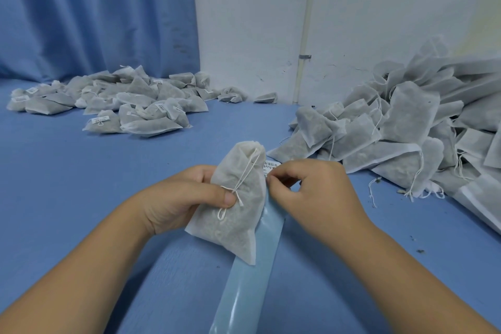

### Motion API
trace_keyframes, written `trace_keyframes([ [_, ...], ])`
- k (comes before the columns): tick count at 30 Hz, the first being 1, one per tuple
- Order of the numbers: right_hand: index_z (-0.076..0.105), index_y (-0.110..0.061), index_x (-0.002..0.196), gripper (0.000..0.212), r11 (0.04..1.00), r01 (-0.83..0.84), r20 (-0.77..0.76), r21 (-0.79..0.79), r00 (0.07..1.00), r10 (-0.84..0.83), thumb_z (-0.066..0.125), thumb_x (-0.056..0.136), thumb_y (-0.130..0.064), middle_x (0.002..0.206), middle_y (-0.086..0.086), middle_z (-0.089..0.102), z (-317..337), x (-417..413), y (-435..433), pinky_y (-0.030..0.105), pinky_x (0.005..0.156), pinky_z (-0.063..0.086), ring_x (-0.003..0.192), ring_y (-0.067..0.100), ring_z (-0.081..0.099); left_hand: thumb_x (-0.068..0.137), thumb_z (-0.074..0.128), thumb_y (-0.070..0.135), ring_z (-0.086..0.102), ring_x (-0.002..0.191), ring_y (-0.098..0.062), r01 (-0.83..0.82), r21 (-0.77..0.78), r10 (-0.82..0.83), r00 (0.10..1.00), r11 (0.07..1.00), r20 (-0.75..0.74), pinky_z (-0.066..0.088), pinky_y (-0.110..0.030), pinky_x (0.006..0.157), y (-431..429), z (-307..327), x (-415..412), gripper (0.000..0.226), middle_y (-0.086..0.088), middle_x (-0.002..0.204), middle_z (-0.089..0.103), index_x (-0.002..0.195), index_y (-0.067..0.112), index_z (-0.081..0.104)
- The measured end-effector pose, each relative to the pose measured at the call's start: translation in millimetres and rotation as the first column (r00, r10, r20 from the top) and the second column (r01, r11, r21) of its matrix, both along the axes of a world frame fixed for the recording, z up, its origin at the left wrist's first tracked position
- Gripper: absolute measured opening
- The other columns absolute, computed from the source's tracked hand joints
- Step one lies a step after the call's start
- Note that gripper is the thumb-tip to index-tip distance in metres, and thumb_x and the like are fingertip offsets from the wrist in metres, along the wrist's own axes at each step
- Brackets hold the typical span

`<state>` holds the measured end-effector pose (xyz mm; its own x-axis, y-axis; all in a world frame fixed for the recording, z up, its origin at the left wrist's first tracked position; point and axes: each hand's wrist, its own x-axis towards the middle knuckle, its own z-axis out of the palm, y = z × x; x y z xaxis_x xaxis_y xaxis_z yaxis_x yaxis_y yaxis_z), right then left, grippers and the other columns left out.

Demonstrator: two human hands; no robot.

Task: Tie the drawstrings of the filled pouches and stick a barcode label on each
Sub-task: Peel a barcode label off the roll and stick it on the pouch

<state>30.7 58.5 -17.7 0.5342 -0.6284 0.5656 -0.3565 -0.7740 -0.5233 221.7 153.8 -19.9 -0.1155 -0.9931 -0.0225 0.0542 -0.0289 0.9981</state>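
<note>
The right hand's fingertips (273,180) were curled into a pinch at the near end of the barcode label (271,165), just where it met the glossy backing strip (244,287); whether the corner was already lifted was hidden behind the pouch's edge. The right hand (317,192) hovered low over the strip. The left hand (179,195) gripped the pouch (238,198) upright, fingers wrapped behind it and the thumb pressing the knotted drawstring (245,171) against its front (the neck looked cinched, so tying seemed done).

The step in hand appeared to be peeling the label. It would go best drawn back slowly at a shallow angle, touched only at the corner so the adhesive stayed clean, then laid on a flat part of the pouch clear of the string and smoothed outward.

Farther out on the blue table (81,198), labelled pouches (122,100) lay heaped at the left, and a larger pile of unlabelled pouches (406,127) sat at the right.
</note>
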Motion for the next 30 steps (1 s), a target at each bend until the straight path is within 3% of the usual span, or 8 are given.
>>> trace_keyframes([
  [5, 0.072, -0.016, 0.071, 0.018, 0.994, 0.02, -0.059, -0.106, 0.998, -0.027, 0.063, 0.082, -0.025, 0.067, 0.001, 0.068, -0.8, 0.5, -1.4, 0.038, 0.065, 0.051, 0.069, 0.02, 0.062, 0.059, 0.074, 0.017, 0.072, 0.079, -0.017, 0.0, -0.01, 0.0, 1.0, 1.0, 0.007, 0.056, -0.026, 0.069, -1.3, -1.3, -0.8, 0.031, -0.007, 0.088, 0.074, 0.089, 0.013, 0.079],
  [11, 0.071, -0.019, 0.07, 0.015, 0.999, -0.007, 0.024, -0.038, 1.0, 0.008, 0.063, 0.082, -0.018, 0.066, -0.006, 0.067, -2.3, -0.1, -2.2, 0.035, 0.065, 0.049, 0.068, 0.012, 0.061, 0.06, 0.073, 0.018, 0.072, 0.076, -0.016, 0.001, -0.025, -0.001, 1.0, 1.0, -0.002, 0.056, -0.025, 0.066, -2.2, -1.6, 0.2, 0.026, -0.005, 0.084, 0.074, 0.085, 0.014, 0.079],
  [14, 0.07, -0.021, 0.067, 0.016, 1.0, -0.008, 0.08, 0.028, 0.997, 0.005, 0.065, 0.082, -0.018, 0.065, -0.011, 0.066, -2.6, -0.5, -3.1, 0.023, 0.062, 0.046, 0.066, 0.007, 0.059, 0.059, 0.073, 0.019, 0.072, 0.074, -0.016, 0.003, -0.015, -0.004, 1.0, 1.0, -0.012, 0.056, -0.025, 0.066, -1.5, -1.4, 1.6, 0.027, -0.005, 0.082, 0.074, 0.085, 0.014, 0.079],
  [19, 0.068, -0.023, 0.063, 0.019, 0.978, -0.025, 0.193, 0.208, 0.981, -0.016, 0.064, 0.08, -0.014, 0.064, -0.016, 0.065, -1.6, -1.1, -5.8, 0.01, 0.056, 0.041, 0.058, -0.001, 0.055, 0.057, 0.075, 0.017, 0.071, 0.078, -0.02, -0.028, 0.038, 0.029, 0.999, 0.999, -0.029, 0.056, -0.027, 0.067, -1.4, -1.4, 4.3, 0.069, -0.013, 0.09, 0.072, 0.116, -0.014, 0.059],
  [21, 0.069, -0.02, 0.063, 0.019, 0.953, -0.044, 0.238, 0.299, 0.971, -0.03, 0.064, 0.08, -0.013, 0.064, -0.012, 0.067, 0.3, -3.0, -6.5, 0.01, 0.056, 0.04, 0.058, -0.002, 0.055, 0.056, 0.075, 0.018, 0.07, 0.078, -0.021, -0.039, 0.04, 0.04, 0.999, 0.998, -0.026, 0.056, -0.028, 0.067, -0.9, -1.0, 4.1, 0.073, -0.013, 0.09, 0.071, 0.118, -0.017, 0.056],
  [24, 0.07, -0.014, 0.066, 0.016, 0.914, -0.064, 0.281, 0.401, 0.958, -0.056, 0.063, 0.08, -0.012, 0.071, 0.001, 0.07, 2.9, -7.1, -9.2, 0.021, 0.062, 0.046, 0.065, 0.011, 0.059, 0.056, 0.074, 0.018, 0.07, 0.076, -0.02, -0.056, 0.05, 0.057, 0.998, 0.997, -0.021, 0.056, -0.026, 0.067, 0.4, 0.9, 4.0, 0.066, -0.011, 0.087, 0.071, 0.112, -0.014, 0.061],
  [26, 0.071, -0.012, 0.068, 0.016, 0.886, -0.065, 0.301, 0.458, 0.95, -0.085, 0.062, 0.081, -0.012, 0.072, 0.003, 0.071, 4.2, -10.4, -12.2, 0.033, 0.066, 0.05, 0.072, 0.024, 0.063, 0.056, 0.075, 0.019, 0.069, 0.076, -0.02, -0.078, 0.056, 0.078, 0.997, 0.995, -0.003, 0.056, -0.026, 0.068, 0.5, 1.1, 4.1, 0.074, -0.011, 0.087, 0.07, 0.118, -0.017, 0.056],
  [30, 0.073, -0.014, 0.068, 0.019, 0.83, -0.078, 0.353, 0.552, 0.924, -0.149, 0.06, 0.082, -0.012, 0.07, -0.001, 0.072, 5.7, -19.0, -19.8, 0.032, 0.069, 0.051, 0.068, 0.009, 0.067, 0.055, 0.075, 0.02, 0.067, 0.076, -0.02, -0.102, 0.062, 0.1, 0.995, 0.993, 0.023, 0.055, -0.026, 0.069, 1.4, 1.9, 5.5, 0.082, -0.013, 0.089, 0.068, 0.124, -0.019, 0.051],
])
